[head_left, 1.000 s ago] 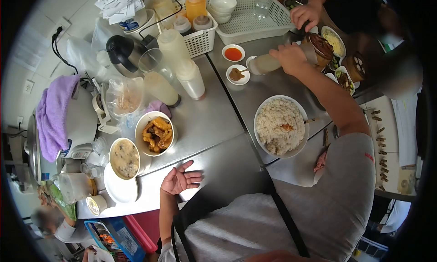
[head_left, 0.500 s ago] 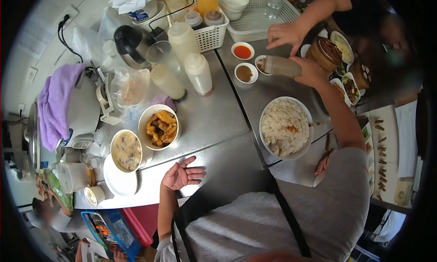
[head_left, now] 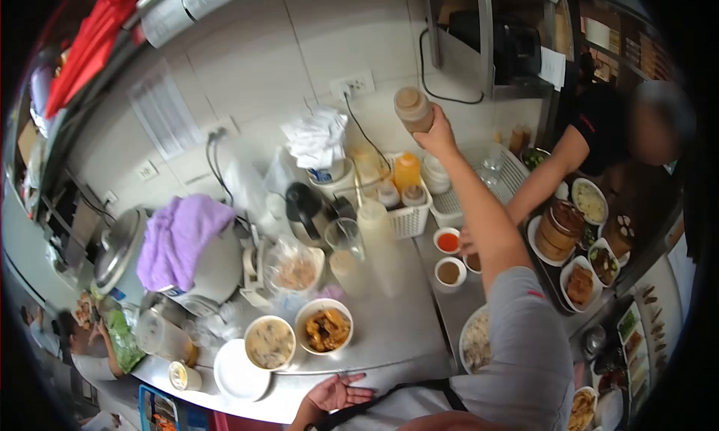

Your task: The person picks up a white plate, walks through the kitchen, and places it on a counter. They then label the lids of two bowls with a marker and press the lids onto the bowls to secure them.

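High in front of the tiled wall, my right hand (head_left: 438,135) grips a squeeze bottle (head_left: 413,110) of brown sauce, tilted. My left hand (head_left: 341,393) lies palm up with its fingers apart, holding nothing, at the counter's near edge. Close to it are a bowl of glazed brown food (head_left: 325,331), a bowl of creamy soup (head_left: 269,343) and a white plate (head_left: 238,371). Below my right forearm sit small bowls of red sauce (head_left: 448,241) and brown sauce (head_left: 449,272). A third small bowl is partly hidden by my arm. My sleeve partly covers a bowl of rice (head_left: 475,341).
A co-worker's hand (head_left: 469,240) reaches to the small bowls from the right. White baskets (head_left: 410,223) with bottles and bowls line the wall, beside a thermos jug (head_left: 305,210). A large pot with a purple towel (head_left: 187,232) stands left. Several filled dishes, including a bamboo steamer (head_left: 560,232), stand right.
My right hand has lifted the squeeze bottle from the small bowl up toward the wall. The co-worker's hand has come down to the small bowls. My view has tilted upward.
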Demonstrator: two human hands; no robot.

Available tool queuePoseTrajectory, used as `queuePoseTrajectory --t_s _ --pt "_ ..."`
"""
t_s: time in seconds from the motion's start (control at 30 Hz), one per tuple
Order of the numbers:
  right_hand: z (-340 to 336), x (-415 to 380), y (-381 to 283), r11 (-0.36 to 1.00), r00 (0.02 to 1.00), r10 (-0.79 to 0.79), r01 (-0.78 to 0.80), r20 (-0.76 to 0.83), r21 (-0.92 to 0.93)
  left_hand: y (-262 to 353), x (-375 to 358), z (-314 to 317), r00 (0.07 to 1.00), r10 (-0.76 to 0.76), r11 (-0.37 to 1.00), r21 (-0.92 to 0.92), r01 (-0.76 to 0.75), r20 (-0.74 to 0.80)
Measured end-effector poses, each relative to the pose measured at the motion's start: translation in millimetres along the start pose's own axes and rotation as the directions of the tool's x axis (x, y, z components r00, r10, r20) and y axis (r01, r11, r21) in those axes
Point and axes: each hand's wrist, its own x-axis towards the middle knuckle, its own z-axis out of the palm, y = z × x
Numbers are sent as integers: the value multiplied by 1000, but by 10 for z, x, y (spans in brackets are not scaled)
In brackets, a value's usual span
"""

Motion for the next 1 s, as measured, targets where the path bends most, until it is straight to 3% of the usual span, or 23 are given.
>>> queuePoseTrajectory --t_s 0.07,0.1,0.17,0.23,0.33,0.43,0.53,0.57,0.6,0.63,0.67,0.7,0.77,0.83,0.87,0.9,0.97,1.0 --pt "422 104 99 994 995 52 -43 -87 104 -21 11 -68 1000 19 1000 -9 -19 21" --pt "575 84 178 980 991 89 -70 -95 188 -35 8 -17 997 67 998 -17 -68 -45" --pt "834 14 253 946 975 217 -197 -52 256 -36 10 -116 999 39 996 -84 -37 16" --pt "996 -130 289 899 917 397 -396 34 189 -42 -13 -71 999 47 995 -85 -45 19" --pt "965 -205 308 827 798 561 -531 219 -184 -12 22 -11 999 30 997 -78 -28 30" --pt "994 -229 581 899 871 437 -431 225 -79 36 7 44 1000 17 996 -92 -14 24" --pt "704 -251 441 902 927 312 -357 207 243 -20 4 -96 999 28 995 -91 -29 -16" --pt "523 -266 294 875 954 241 -293 178 386 -9 7 -125 999 -4 993 -118 8 38" --pt "401 -275 186 742 968 210 -247 134 623 7 22 -154 996 -3 996 -91 11 87" --pt "140 -272 -92 746 968 217 -246 122 620 -9 30 -197 990 -5 990 -138 25 144" --pt "-95 -227 -332 676 932 275 -361 235 642 -27 45 -243 992 -1 992 -125 17 126" --pt "-237 -226 -527 654 941 256 -337 221 677 -43 55 -285 990 6 998 -65 3 142" --pt "-485 -186 -599 542 971 -2 -199 238 816 -70 46 -218 991 35 999 -31 -31 132" --pt "-759 -379 -1039 471 954 -105 -200 280 859 -80 22 -124 994 58 997 40 -62 91" --pt "-812 -479 -1221 384 893 -256 -256 369 887 -99 27 -104 999 41 991 129 -43 18" --pt "-859 -602 -1424 303 811 -404 -317 423 899 -115 84 -46 999 -22 941 338 31 -29" --pt "-869 -1026 -1842 327 619 -571 -431 539 841 -127 307 169 981 -119 700 688 192 -154" --pt "-817 -1339 -2082 417 518 -591 -460 619 784 -116 432 424 987 -96 513 843 159 -127"
